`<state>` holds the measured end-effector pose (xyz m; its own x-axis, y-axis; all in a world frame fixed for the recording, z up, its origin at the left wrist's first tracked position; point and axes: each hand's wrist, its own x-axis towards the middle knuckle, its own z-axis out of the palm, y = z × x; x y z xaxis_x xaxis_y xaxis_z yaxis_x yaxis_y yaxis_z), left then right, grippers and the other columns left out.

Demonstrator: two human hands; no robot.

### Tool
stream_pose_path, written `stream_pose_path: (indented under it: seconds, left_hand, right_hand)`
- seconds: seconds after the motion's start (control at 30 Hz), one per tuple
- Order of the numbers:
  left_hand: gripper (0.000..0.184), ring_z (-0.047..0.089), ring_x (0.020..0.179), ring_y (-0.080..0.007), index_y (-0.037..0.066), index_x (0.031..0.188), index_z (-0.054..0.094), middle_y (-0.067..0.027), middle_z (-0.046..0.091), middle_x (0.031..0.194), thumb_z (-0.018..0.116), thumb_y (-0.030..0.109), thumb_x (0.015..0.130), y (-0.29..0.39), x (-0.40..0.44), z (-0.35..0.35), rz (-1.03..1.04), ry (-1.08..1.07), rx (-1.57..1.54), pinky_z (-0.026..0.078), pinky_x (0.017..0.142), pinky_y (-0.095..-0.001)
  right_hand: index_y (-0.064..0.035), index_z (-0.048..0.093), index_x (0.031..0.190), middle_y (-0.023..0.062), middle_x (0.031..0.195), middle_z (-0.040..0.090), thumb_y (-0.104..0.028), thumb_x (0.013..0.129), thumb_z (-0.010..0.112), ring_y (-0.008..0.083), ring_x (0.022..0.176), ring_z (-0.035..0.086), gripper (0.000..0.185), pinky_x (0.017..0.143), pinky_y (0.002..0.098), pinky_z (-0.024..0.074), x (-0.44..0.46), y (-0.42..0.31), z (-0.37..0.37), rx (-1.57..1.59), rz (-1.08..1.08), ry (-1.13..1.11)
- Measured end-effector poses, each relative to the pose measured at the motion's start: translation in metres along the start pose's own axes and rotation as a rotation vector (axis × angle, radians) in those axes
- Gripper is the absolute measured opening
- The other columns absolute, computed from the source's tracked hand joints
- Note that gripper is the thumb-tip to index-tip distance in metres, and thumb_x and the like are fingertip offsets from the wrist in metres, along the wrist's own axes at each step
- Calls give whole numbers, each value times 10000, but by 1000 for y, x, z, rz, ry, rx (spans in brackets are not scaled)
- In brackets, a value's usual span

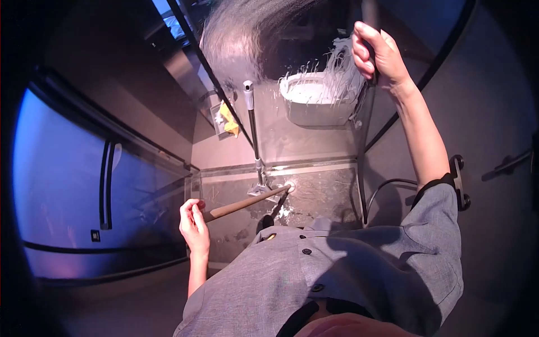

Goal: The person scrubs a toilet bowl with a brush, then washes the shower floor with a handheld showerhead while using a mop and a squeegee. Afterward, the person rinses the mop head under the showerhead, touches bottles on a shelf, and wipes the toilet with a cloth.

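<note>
My left hand (193, 223) is at the lower left, its fingers curled at the thick end of a brown pole (241, 207). The pole narrows toward a pale round spot on the wet, dark floor. Raised at the upper right, my right hand (377, 55) is closed around a dark bar (369, 106). The bar shows above and below the fist; what it belongs to is unclear. Left of this hand, stringy white foam or strands (343, 64) hang over a pale tub (319, 112). A long-handled floor tool (254, 126) stands upright, its head partly behind the pole.
A dark glass pane (281, 33) with whitish smears is ahead. Its black frame bar (209, 64) slants at the left. Yellow cloth-like material (229, 119) lies beyond it. A bluish door or panel (67, 185) with a black handle (105, 185) is on the left. White residue marks the floor.
</note>
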<state>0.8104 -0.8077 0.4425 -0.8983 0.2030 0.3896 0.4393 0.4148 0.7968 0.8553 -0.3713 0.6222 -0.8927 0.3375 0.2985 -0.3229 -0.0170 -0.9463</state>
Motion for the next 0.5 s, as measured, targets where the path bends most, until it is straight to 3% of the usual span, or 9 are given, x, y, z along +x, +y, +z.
stream_pose_path:
  seconds: [0.07, 0.13, 0.2, 0.37, 0.5]
  left_hand:
    - [96, 556, 651, -109, 17, 894, 547, -64, 584, 746, 460, 44, 864, 7, -5, -15, -75, -87, 291, 440, 598, -228]
    - [149, 586, 642, -284, 25, 845, 565, -149, 585, 741, 480, 147, 854, 9, -8, -32, -102, -162, 573, 450, 575, -331]
    - [200, 567, 668, -345, 31, 823, 575, -168, 573, 693, 493, 213, 842, 12, -8, -47, -228, -265, 789, 438, 571, -382]
    - [242, 568, 634, -351, 24, 729, 596, -176, 565, 632, 520, 234, 821, -18, -5, -62, -229, -210, 818, 433, 550, -397]
    - [227, 568, 639, -351, 27, 731, 593, -171, 572, 647, 531, 228, 814, -25, 6, -58, -188, -164, 779, 435, 551, -399]
  right_hand:
    - [-100, 413, 661, -20, 497, 403, -299, 836, 529, 52, 341, 357, 289, 295, 195, 274, -11, 15, -14, -78, 32, 130]
    - [-90, 437, 739, -25, 508, 418, -256, 812, 572, 40, 357, 366, 226, 299, 195, 271, -31, 22, -30, -252, 88, 307]
    - [-54, 471, 834, -16, 514, 425, -234, 805, 575, 47, 351, 367, 209, 299, 204, 272, -55, 26, -52, -407, 122, 439]
    - [-48, 470, 753, 2, 488, 442, -219, 800, 566, 67, 327, 379, 201, 289, 224, 285, -109, 36, -117, -620, 199, 683]
    - [-61, 458, 760, -4, 496, 436, -217, 799, 565, 63, 330, 376, 193, 291, 218, 291, -123, 24, -110, -587, 250, 731]
